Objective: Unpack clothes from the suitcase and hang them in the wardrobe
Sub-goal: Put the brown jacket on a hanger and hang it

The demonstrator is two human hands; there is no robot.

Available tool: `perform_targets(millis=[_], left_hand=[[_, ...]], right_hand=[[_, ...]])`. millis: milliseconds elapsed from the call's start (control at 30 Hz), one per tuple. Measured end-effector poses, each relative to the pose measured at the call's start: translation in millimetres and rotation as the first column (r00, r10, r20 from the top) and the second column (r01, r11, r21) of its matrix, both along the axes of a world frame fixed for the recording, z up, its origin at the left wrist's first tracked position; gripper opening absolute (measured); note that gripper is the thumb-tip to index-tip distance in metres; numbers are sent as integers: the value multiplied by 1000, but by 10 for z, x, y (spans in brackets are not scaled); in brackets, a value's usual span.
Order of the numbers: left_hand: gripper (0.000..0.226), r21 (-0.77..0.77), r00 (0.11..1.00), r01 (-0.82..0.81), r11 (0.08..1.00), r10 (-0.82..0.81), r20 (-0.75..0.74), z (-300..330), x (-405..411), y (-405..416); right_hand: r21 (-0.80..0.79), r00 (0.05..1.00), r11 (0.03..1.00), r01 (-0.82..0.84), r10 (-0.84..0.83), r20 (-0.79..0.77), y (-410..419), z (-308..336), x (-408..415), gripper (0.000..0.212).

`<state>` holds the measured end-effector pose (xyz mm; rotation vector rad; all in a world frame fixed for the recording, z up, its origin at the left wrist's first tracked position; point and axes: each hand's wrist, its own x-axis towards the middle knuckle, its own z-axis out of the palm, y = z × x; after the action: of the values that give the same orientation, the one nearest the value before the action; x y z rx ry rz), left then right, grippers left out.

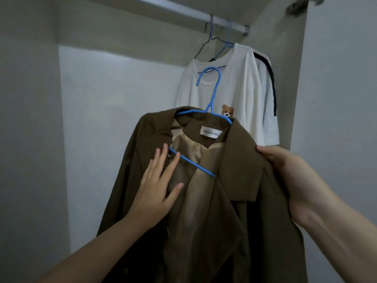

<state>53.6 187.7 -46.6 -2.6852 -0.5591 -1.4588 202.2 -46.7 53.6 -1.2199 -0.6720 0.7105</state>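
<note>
In the head view, a brown coat (pixel 204 190) is held up in front of the open wardrobe (pixel 81 99), already threaded on a blue hanger (pixel 212 94); the hanger's hook is free in the air, well below the rail (pixel 204 14) and not yet caught on it. The left hand (pixel 157 186) is laid flat on the coat's left front with fingers straight and spread, apparently smoothing or steadying the cloth; the right hand (pixel 285 166) is curled round the coat's right shoulder and lapel edge, gripping it and seemingly bearing the weight. The step in hand is judged to be the dressing and settling of the coat on its hanger; next, the hanger must be raised and its hook passed over the rail, to the left of the white T-shirt (pixel 224 88) already hung there, on bare rail.

The suitcase is not seen; the coat's hem is cut off by the lower edge; the right fingertips are hidden behind the cloth; what hangs behind the T-shirt, a pale garment with a dark stripe (pixel 267 82), cannot be made out fully; the rail's left end is out of the frame.
</note>
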Motion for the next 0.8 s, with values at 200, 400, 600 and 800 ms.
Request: perform_targets(millis=[200, 400, 600, 800], left_hand=[[68, 45, 999, 38, 998, -40, 35, 589, 59, 744], [70, 142, 997, 52, 988, -58, 43, 1152, 129, 1377], [65, 223, 990, 94, 970, -115, 86, 1518, 151, 1662], [62, 421, 998, 31, 907, -54, 42, 1706, 218, 1831]], right_hand=[[-35, 987, 998, 47, -41, 157, 675, 646, -129, 33], [-4, 947, 983, 183, -175, 270, 1229, 1341, -129, 29], [93, 875, 938, 334, -345, 340, 1538, 2011, 33, 31], [258, 743, 861, 438, -508, 436, 1890, 2616, 273, 38]])
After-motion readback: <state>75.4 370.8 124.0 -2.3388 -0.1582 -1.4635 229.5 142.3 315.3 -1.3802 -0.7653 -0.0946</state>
